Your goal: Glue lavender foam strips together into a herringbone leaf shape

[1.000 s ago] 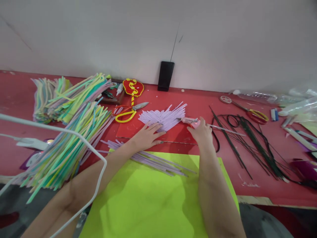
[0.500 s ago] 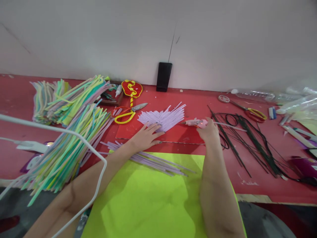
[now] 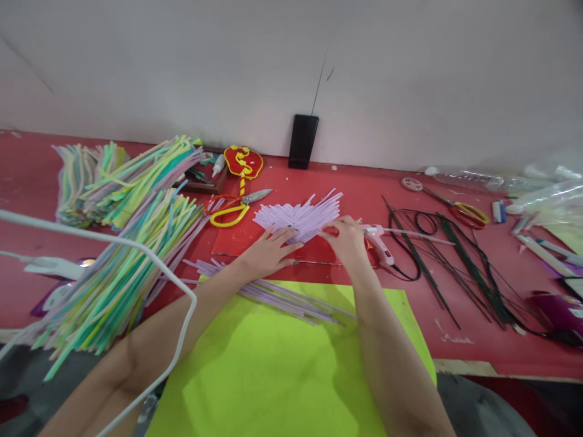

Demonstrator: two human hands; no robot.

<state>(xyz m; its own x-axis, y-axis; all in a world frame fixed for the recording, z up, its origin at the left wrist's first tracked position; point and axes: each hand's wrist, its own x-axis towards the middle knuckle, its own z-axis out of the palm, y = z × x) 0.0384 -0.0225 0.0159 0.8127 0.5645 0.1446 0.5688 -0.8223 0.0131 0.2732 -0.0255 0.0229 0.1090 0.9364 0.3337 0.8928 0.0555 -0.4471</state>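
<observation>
Lilac pipe cleaners, laid side by side in a V-shaped fan, rest on a red board. Across their lower left part lies my left hand, flat with its fingers spread. My right hand is at the fan's lower right edge, thumb and forefinger drawn together on the pipe cleaners there; exactly what is between the fingertips is partly hidden. A pink glue gun lies just right of this hand, its cord trailing off. Loose lilac pipe cleaners lie below my left wrist on a yellow-green sheet.
Bundles of coloured pipe cleaners fill the left side. Scissors lie behind the left hand, others at right. Dark green stems spread rightward. A phone leans on the wall. A white cable crosses the left foreground.
My right hand has let go of the glue gun, which now lies on the table, and has moved left to the lilac fan. My left hand stays put.
</observation>
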